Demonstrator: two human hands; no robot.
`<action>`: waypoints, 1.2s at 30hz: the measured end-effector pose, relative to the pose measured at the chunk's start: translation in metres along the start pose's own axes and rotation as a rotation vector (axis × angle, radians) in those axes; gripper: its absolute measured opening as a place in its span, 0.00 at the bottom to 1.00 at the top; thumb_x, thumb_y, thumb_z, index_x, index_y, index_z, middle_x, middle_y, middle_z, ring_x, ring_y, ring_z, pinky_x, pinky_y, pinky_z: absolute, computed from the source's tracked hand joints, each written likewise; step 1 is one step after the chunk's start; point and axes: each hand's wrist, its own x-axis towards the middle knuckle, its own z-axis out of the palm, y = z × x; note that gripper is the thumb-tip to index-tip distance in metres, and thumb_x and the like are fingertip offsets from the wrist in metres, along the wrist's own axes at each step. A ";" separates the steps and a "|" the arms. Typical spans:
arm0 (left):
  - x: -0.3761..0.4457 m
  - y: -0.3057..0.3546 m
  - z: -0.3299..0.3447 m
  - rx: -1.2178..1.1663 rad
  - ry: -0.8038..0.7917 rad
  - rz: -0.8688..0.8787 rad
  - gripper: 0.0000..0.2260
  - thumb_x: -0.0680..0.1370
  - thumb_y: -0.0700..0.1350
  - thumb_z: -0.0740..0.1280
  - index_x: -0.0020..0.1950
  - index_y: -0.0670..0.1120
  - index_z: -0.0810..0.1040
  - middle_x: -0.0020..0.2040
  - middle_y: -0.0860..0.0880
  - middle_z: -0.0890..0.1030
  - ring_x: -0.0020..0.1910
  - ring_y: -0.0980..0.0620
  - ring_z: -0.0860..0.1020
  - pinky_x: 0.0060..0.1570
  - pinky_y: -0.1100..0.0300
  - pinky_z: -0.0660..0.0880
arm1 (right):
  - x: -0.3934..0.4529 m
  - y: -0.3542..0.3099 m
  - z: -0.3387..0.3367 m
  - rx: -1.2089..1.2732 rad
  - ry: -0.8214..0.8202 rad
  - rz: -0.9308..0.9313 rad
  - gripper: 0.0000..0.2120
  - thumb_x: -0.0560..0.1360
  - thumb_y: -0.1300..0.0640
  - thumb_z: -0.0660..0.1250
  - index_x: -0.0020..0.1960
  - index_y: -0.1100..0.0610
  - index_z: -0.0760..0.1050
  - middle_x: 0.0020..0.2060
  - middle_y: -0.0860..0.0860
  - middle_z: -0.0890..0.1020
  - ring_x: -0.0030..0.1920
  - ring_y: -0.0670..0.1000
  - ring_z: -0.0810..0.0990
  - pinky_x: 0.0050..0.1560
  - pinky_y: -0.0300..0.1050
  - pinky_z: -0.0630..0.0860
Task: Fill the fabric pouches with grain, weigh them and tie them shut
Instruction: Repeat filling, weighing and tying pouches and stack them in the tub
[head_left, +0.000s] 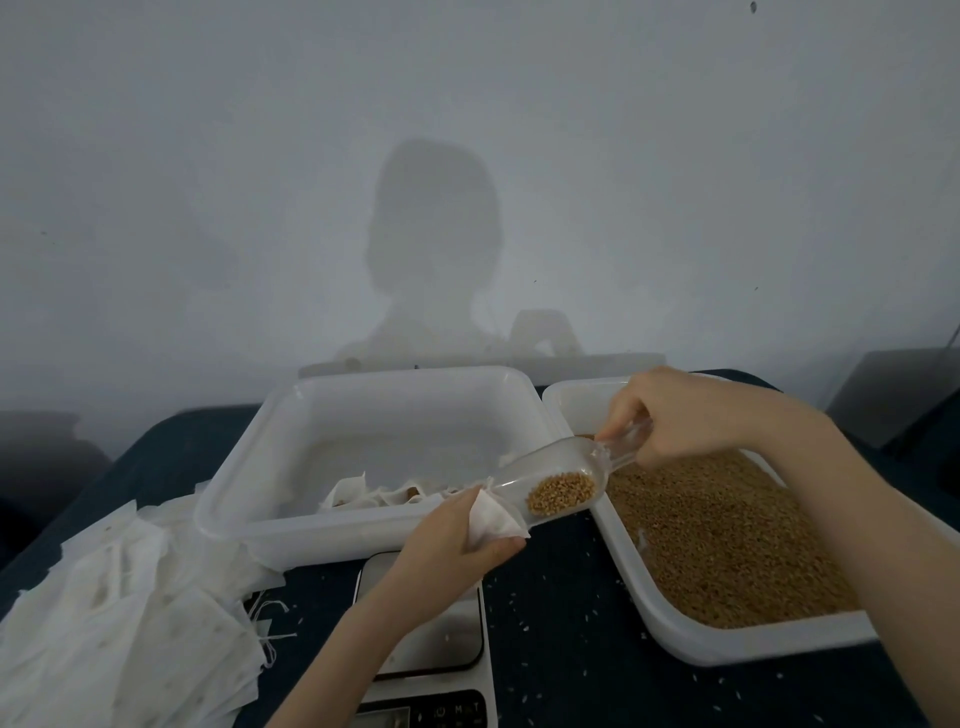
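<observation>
Trays: two white plastic ones are sitting side by side, the pouch tray (249, 467) and the grain tray (753, 636)
Scoops: one clear scoop (545, 475) is showing
Scales: one scale (441, 644) is showing
Hands: two are showing, left hand (457, 540) and right hand (675, 415)
Empty pouches: one loose pile (130, 623), too overlapped for counting

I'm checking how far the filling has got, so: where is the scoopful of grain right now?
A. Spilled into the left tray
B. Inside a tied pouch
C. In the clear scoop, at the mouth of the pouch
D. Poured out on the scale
C: the grain sits in the clear scoop gripped by the right hand, its tip at the pouch in the left hand.
</observation>
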 end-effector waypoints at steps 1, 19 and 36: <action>0.000 0.001 0.000 -0.007 -0.001 0.006 0.08 0.73 0.57 0.69 0.46 0.58 0.72 0.42 0.61 0.78 0.43 0.65 0.75 0.38 0.70 0.70 | 0.001 -0.002 -0.001 -0.025 0.006 0.006 0.23 0.64 0.66 0.68 0.49 0.41 0.82 0.33 0.30 0.80 0.31 0.43 0.76 0.30 0.38 0.71; 0.012 0.013 0.008 -0.031 0.042 0.071 0.17 0.75 0.47 0.71 0.35 0.68 0.73 0.37 0.71 0.76 0.41 0.71 0.75 0.43 0.73 0.69 | 0.012 -0.036 -0.014 -0.564 0.381 -0.151 0.24 0.62 0.65 0.63 0.49 0.41 0.82 0.43 0.44 0.83 0.43 0.51 0.77 0.52 0.44 0.68; 0.014 0.008 0.007 -0.402 0.084 0.002 0.07 0.74 0.52 0.69 0.50 0.55 0.76 0.44 0.60 0.82 0.45 0.64 0.79 0.43 0.70 0.74 | 0.011 -0.054 -0.020 -0.655 0.486 -0.208 0.27 0.65 0.69 0.62 0.54 0.43 0.81 0.48 0.44 0.82 0.49 0.49 0.76 0.59 0.41 0.63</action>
